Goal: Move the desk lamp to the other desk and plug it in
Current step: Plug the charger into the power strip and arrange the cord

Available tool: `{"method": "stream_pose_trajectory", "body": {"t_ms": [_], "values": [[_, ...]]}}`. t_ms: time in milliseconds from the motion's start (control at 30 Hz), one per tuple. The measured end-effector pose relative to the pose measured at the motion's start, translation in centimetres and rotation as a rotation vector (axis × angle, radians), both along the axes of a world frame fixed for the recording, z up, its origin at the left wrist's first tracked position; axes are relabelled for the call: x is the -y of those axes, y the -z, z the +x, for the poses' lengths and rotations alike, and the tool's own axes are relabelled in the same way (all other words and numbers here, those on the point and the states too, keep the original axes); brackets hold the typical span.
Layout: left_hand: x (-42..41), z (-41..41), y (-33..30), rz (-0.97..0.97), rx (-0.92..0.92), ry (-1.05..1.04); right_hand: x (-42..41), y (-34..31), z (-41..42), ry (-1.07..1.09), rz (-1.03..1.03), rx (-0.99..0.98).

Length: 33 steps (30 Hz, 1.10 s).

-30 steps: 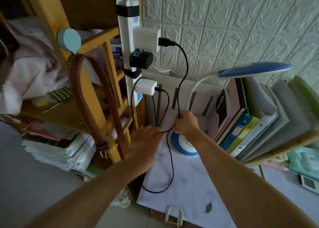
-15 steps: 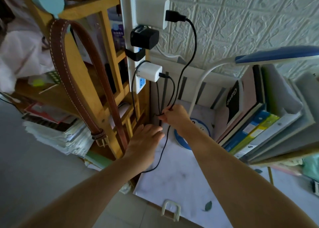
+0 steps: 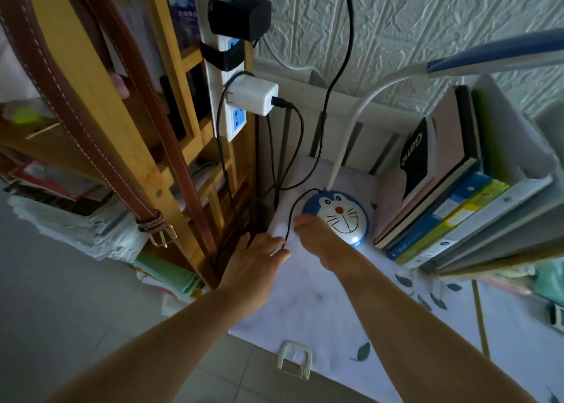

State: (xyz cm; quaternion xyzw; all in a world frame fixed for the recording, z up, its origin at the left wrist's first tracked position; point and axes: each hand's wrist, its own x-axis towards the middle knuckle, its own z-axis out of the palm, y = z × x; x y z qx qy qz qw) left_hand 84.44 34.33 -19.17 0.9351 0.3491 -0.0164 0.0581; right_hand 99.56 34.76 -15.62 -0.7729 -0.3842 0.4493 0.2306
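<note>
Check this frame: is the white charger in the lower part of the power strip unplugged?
No. The white charger sits plugged into the power strip, with a black cable leaving its side.

The lamp base point(image 3: 338, 216) stands on the desk point(image 3: 320, 305), just behind the right hand point(image 3: 320, 240). The left hand point(image 3: 254, 260) lies beside it, to the left, with the cable point(image 3: 288, 219) between them. The books point(image 3: 451, 207) stand right of the right hand. The power strip point(image 3: 227, 75) hangs above and behind the left hand, on the wooden shelf point(image 3: 171, 146).

Dangling cables point(image 3: 283, 158) and leaning books point(image 3: 433, 189) hem the lamp base point(image 3: 338, 216).
</note>
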Motion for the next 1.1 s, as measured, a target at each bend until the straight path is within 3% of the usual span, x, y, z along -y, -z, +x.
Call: {"method": "stream_pose_trajectory", "body": {"t_ms": [200,300,533,767,933,1100], "values": [[0.6,-0.3,2.8,-0.142,0.018,0.047,0.3,1.9,-0.6,0.064,-0.059,-0.137],[0.4,-0.8,3.2,-0.193,0.042,-0.027,0.0,2.6,-1.1,0.043,-0.085,-0.158],[-2.0,-2.2,3.2,-0.071,-0.040,-0.147,-2.4,3.4,-3.2,-0.038,-0.001,-0.145],[-3.1,-3.3,4.3,-0.113,-0.063,-0.197,-3.5,5.0,-4.3,-0.260,-0.033,0.155],[-3.0,-3.5,5.1,-0.221,-0.088,-0.166,-2.7,5.2,-2.9,-0.294,0.102,0.344],[-3.2,-2.9,5.7,-0.260,-0.081,-0.184,-2.5,6.3,-2.0,-0.582,0.119,0.511]]}}
